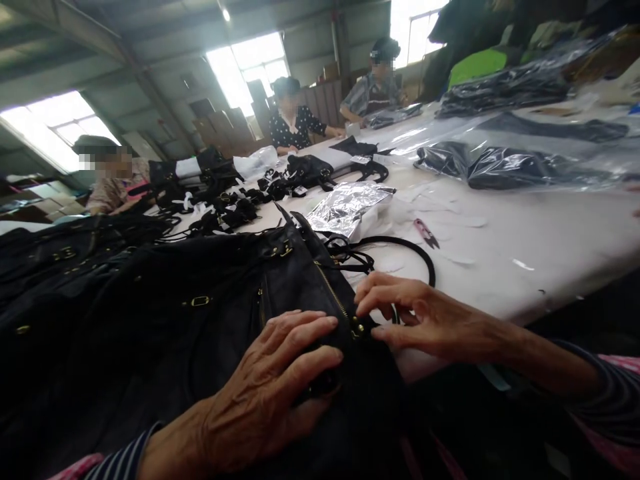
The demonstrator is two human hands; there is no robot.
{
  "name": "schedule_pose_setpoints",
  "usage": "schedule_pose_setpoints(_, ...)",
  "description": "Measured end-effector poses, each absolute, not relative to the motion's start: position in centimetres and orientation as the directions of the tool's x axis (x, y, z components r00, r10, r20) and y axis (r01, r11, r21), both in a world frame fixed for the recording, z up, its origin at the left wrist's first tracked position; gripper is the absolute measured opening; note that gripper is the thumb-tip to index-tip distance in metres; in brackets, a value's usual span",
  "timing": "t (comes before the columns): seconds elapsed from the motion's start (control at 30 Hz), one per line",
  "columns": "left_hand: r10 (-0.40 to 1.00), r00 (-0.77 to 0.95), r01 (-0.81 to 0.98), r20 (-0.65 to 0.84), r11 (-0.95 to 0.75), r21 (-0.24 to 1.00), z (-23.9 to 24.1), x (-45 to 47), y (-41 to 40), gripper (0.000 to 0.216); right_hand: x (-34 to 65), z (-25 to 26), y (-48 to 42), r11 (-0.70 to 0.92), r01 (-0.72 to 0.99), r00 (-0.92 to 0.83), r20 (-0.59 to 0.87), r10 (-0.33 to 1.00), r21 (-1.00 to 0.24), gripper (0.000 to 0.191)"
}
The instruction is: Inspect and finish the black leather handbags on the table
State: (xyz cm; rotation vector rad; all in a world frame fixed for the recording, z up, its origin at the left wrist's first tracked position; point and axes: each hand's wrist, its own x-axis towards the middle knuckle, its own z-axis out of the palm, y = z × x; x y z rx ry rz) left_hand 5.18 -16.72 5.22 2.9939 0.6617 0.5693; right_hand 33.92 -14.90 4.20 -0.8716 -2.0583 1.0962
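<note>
In a windowed rm (165,100), blk bag (305,280) lay at wht bench (500,247)'s near edge, brass zip (333,293) running far-L to near-R, L hand (270,380) spread atop, R hand (430,317)'s fingers bent at zip end, grip unclear.

Left hand (277,377) palm down, fingers reaching forward, right hand (425,313) with fingers bent, thumb extended

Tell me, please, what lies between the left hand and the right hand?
In the head view, the lower end of a gold-coloured zipper on the black bag lies between the left hand and the right hand.
</note>
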Motion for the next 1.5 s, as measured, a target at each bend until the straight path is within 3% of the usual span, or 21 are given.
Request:
schedule_pose_setpoints(0.07,0.408,0.836,0.405,0.368,-0.91,0.089,5.8,5.1,-16.7,0.026,33.4,4.1,-15.8,0.438,0.23,-0.592,0.233,0.772,-0.869,0.015)
schedule_pose_setpoints(0.17,0.389,0.838,0.399,0.382,-0.915,0.057,6.2,5.1,-16.7,0.025,32.3,3.6,-15.9,0.491,0.261,-0.559,0.284,0.779,-0.831,0.002)
schedule_pose_setpoints(0.27,0.345,0.865,0.369,0.365,-0.929,0.003,5.8,5.2,-16.6,0.027,32.0,3.2,-15.8,0.563,0.349,-0.587,0.293,0.754,-0.749,0.013)
schedule_pose_setpoints(0.33,0.331,0.879,0.353,0.342,-0.936,-0.002,5.3,5.2,-16.6,0.029,32.1,3.0,-16.0,0.628,0.428,-0.622,0.293,0.726,-0.65,0.011)
schedule_pose_setpoints(0.5,0.326,0.873,0.343,0.364,-0.939,0.019,4.7,5.5,-16.8,0.027,31.6,2.1,-14.6,0.781,0.574,-0.641,0.459,0.615,-0.245,0.016)
schedule_pose_setpoints(0.57,0.325,0.876,0.334,0.356,-0.942,0.036,4.5,5.7,-17.0,0.025,30.6,1.5,-12.5,0.758,0.624,-0.605,0.497,0.622,-0.19,0.018)
schedule_pose_setpoints(0.77,0.324,0.902,0.296,0.284,-0.945,0.139,5.0,6.1,-16.8,0.022,27.8,0.5,-5.9,0.577,0.776,-0.428,0.459,0.778,-0.254,0.012)
schedule_pose_setpoints(0.93,0.287,0.953,0.262,0.101,-0.942,0.21,7.7,4.3,-16.3,0.047,28.5,0.8,-6.0,0.537,0.68,-0.41,0.347,0.843,-0.499,0.01)
schedule_pose_setpoints(1.0,0.352,0.929,0.327,0.117,-0.926,0.19,8.2,3.2,-15.0,0.056,28.7,1.3,-6.0,0.487,0.654,-0.389,0.294,0.873,-0.579,0.009)
schedule_pose_setpoints(1.1,0.54,0.813,0.516,0.218,-0.841,0.161,7.9,1.9,-10.9,0.06,28.3,2.1,-5.3,0.441,0.628,-0.43,0.187,0.883,-0.641,0.024)
schedule_pose_setpoints(1.23,0.673,0.709,0.652,0.211,-0.74,0.168,5.7,1.4,-4.0,0.055,27.8,2.9,-4.2,0.433,0.552,-0.529,0.102,0.843,-0.712,0.014)
schedule_pose_setpoints(1.33,0.757,0.637,0.712,0.147,-0.65,0.266,3.3,1.5,-1.0,0.054,28.1,3.2,-4.3,0.424,0.58,-0.525,0.079,0.848,-0.695,0.015)
schedule_pose_setpoints(1.5,0.785,0.6,0.724,0.153,-0.615,0.314,1.4,1.1,-0.5,0.053,28.9,3.9,-6.5,0.493,0.707,-0.534,0.074,0.842,-0.506,0.015)
